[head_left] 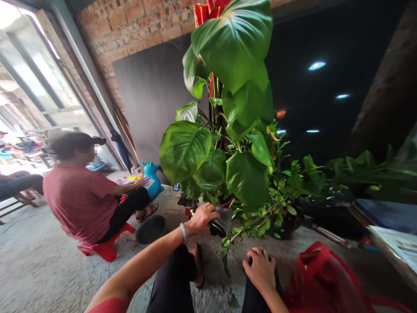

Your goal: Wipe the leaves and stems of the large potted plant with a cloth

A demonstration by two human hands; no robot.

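My left hand (204,217), with a pale bracelet (183,232) at its wrist, reaches forward to the foot of a large leafy potted plant (185,150). Its fingers are curled together. Right by the fingertips are a clear plastic piece (226,217) and a black object with a yellowish stripe (216,228); what exactly the fingers grip is hidden. My right hand (259,266) rests over my right knee, fingers slightly bent and apart, holding nothing.
A person in a red shirt (76,200) sits on a red plastic stool (109,248) at left. Near them are a dark round basin (150,230) and a blue animal toy (153,180). A red bag (317,278) lies at right, below papers (395,243). Leafy stems (254,228) hang before me.
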